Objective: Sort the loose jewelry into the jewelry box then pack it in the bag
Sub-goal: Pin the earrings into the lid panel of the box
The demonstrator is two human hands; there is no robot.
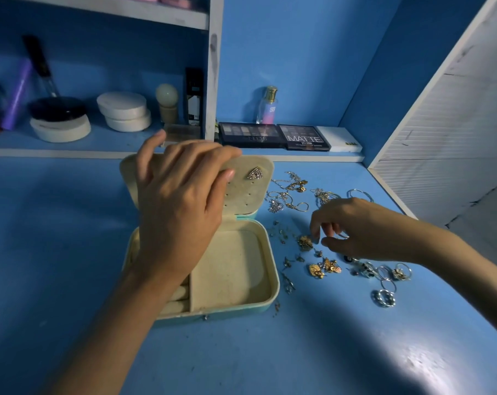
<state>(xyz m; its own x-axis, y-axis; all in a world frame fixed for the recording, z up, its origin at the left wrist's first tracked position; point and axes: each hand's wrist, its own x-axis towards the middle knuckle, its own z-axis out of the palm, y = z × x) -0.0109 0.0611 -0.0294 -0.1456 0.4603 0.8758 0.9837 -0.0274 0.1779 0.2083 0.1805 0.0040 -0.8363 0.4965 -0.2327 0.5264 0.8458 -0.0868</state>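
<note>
A teal jewelry box (271,276) with cream lining lies open on the blue table. My left hand (179,195) grips the top edge of its upright lid (260,192), which carries one triangular sparkly earring (255,173). My right hand (355,229) hovers over the loose jewelry to the box's right, its fingertips pinching a small piece beside a gold earring (305,242). Gold earrings (324,267), silver rings (384,295) and chains (290,192) lie scattered there. The bag is not in view.
Two eyeshadow palettes (273,135) and a perfume bottle (267,105) stand on the ledge behind the table. The shelf at left holds round compacts (122,109) and tubes. A white slatted panel (446,138) borders the right side.
</note>
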